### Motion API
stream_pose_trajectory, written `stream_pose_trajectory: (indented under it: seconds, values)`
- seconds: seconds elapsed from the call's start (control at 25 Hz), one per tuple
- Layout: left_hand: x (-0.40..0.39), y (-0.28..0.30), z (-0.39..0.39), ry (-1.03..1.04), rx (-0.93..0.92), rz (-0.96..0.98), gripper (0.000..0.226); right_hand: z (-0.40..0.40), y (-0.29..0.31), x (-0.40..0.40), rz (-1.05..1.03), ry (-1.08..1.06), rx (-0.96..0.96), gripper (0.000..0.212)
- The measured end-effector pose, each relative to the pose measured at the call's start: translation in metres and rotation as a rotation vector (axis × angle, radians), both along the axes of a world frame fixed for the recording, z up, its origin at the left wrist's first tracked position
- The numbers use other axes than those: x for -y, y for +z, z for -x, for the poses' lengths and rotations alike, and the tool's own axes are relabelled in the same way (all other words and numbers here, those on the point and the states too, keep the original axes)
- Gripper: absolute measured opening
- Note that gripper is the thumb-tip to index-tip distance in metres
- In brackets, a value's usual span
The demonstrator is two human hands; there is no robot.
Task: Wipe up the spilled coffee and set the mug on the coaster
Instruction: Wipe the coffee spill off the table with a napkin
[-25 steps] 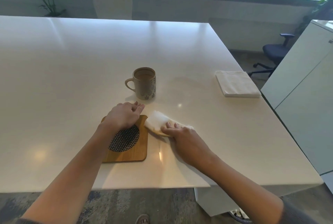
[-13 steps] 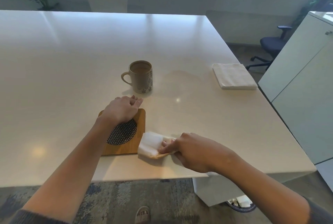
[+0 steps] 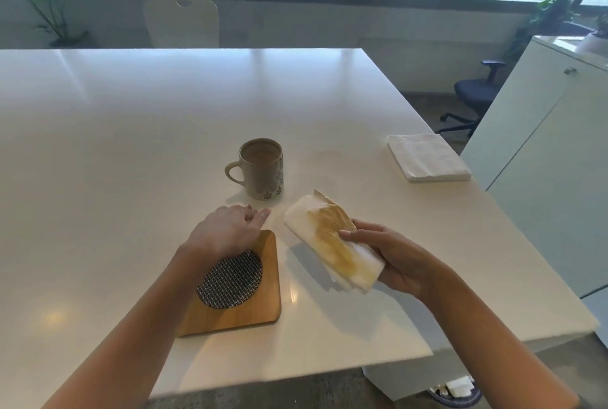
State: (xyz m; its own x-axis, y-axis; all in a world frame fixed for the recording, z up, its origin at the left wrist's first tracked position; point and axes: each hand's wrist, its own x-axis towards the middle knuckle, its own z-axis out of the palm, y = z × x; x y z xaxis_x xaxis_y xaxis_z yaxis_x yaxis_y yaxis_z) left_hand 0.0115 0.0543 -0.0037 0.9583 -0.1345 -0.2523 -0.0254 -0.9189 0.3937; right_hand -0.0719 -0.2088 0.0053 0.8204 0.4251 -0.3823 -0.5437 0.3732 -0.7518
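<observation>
Right hand point(image 3: 391, 257) has lifted the folded white napkin point(image 3: 332, 244) off the white bench point(image 3: 131, 132), pinching it brown-stained side up, left hand point(image 3: 227, 231) loosely curled on the square wooden coaster point(image 3: 260, 303); wiping looks done, speckled ceramic mug point(image 3: 261, 170) next.

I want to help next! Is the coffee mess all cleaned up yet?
Mostly. The white table shows no brown puddle. The right hand holds the coffee-stained napkin up off it. The left hand rests on the wooden coaster. Still left: the mug stands on the table, not the coaster.
</observation>
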Motion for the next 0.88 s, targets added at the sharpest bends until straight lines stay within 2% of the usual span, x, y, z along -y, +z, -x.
stream_pose_trajectory:
  seconds: [0.08, 0.12, 0.16, 0.24, 0.36, 0.44, 0.6, 0.76, 0.88]
  values:
    - [0.001, 0.006, -0.002, -0.037, 0.087, 0.13, 0.051, -0.005, -0.002, -0.009, -0.048, -0.056, -0.007, 0.04]
    - [0.004, 0.01, -0.002, -0.039, 0.096, 0.286, 0.044, -0.008, -0.002, -0.013, -0.061, -0.08, 0.006, 0.041]
    - [0.009, 0.014, 0.0, -0.02, 0.03, 0.497, 0.04, -0.01, -0.003, -0.018, -0.071, -0.102, 0.017, 0.041]
    - [0.02, 0.015, 0.004, 0.024, -0.219, 0.902, 0.038, -0.013, -0.006, -0.028, -0.105, -0.141, 0.033, 0.042]
    - [0.027, 0.012, 0.005, 0.073, -0.469, 1.219, 0.039, -0.016, -0.011, -0.039, -0.133, -0.204, 0.082, 0.04]
    - [0.027, 0.01, 0.002, 0.105, -0.5, 1.329, 0.045, -0.017, -0.014, -0.042, -0.133, -0.238, 0.094, 0.039]
    - [0.029, 0.008, -0.004, 0.1, -0.389, 1.407, 0.045, -0.017, -0.017, -0.038, -0.114, -0.284, 0.072, 0.04]
    - [0.032, 0.011, -0.008, 0.043, -0.378, 1.443, 0.033, -0.023, -0.013, -0.027, 0.088, -0.318, 0.143, 0.051]
    - [0.036, 0.013, -0.012, 0.089, -0.378, 1.429, 0.021, -0.032, -0.004, -0.021, 0.205, -0.279, 0.187, 0.057]
